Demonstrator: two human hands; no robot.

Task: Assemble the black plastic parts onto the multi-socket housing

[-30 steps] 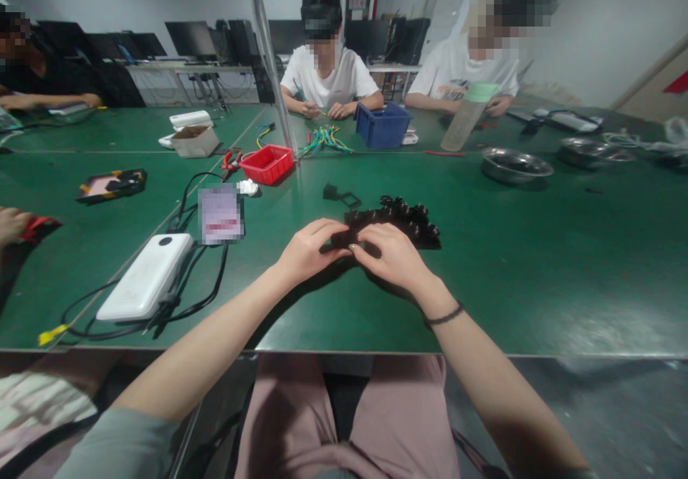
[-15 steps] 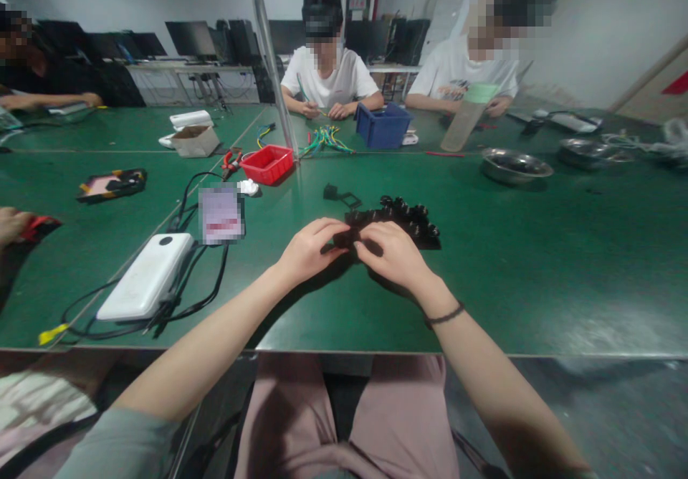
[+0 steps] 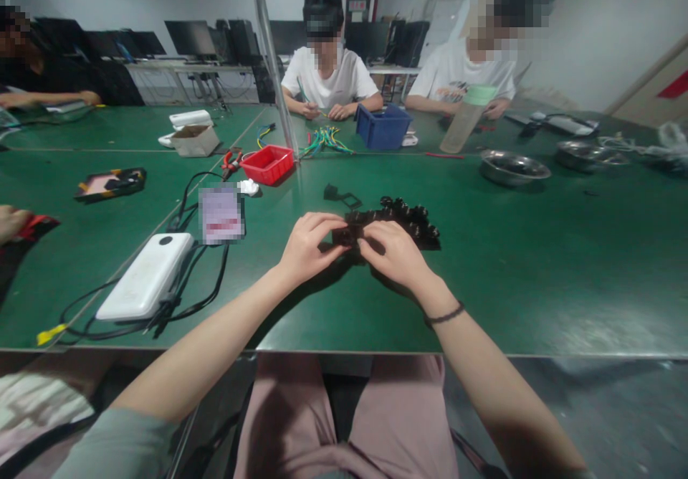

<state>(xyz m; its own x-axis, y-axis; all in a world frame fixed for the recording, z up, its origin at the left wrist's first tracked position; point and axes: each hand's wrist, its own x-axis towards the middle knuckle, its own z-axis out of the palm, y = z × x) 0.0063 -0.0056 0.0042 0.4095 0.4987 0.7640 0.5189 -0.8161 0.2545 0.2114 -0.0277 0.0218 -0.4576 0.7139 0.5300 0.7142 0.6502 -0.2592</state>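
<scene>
A small black part is pinched between the fingertips of both my hands, low over the green table. My left hand grips its left end with thumb and fingers closed. On the other end, my right hand pinches with thumb and index finger. Just behind my hands lies a cluster of black pieces with shiny round parts, partly hidden by my right hand. Further back sits a black bracket-like piece, apart from the cluster. The exact kind of these black parts is too dark to make out.
Left of me, a white power bank lies among black cables. Behind it are a red tray and red-handled pliers. A blue bin, a bottle and metal bowls stand further off. Other people sit around the table.
My left hand has shifted very slightly, and my right fingers have moved a little to the right along the black part. Both hands keep hold of it.
</scene>
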